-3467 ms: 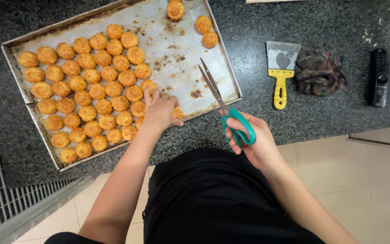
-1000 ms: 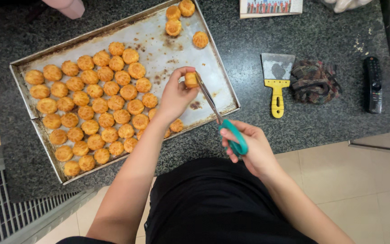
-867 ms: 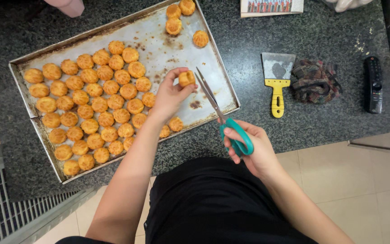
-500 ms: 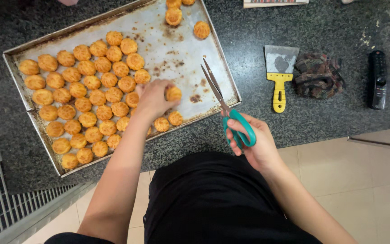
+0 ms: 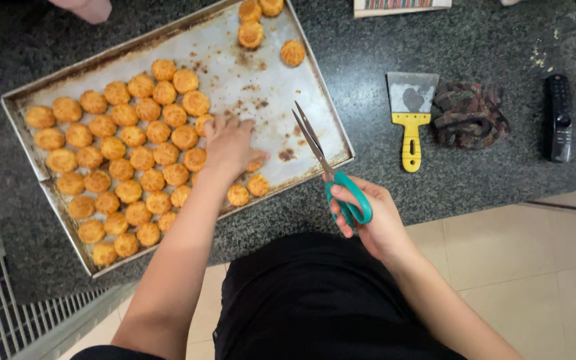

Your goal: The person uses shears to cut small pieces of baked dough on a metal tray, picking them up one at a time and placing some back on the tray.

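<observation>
**Inspector:** What is the left hand (image 5: 229, 143) doing now?

**Assistant:** It is lying palm down on the baking tray (image 5: 168, 37), fingers spread over the edge of the pastry cluster (image 5: 121, 160). Half a second ago it was carrying one golden pastry above the tray; now that pastry is no longer showing in its grip, and whether anything is sitting under the palm cannot be told.

**Inspector:** And the right hand (image 5: 371, 217)?

**Assistant:** It is still gripping the teal-handled scissors (image 5: 328, 170) at the tray's near corner, blades slightly parted and pointing over the tray's bare part.

**Inspector:** Surroundings?

**Assistant:** A yellow-handled scraper (image 5: 409, 117), a crumpled cloth (image 5: 469, 115) and a black remote (image 5: 559, 117) are lying on the dark counter (image 5: 488, 40) to the right. Another person's hand (image 5: 85, 8) is showing at the top edge.
</observation>
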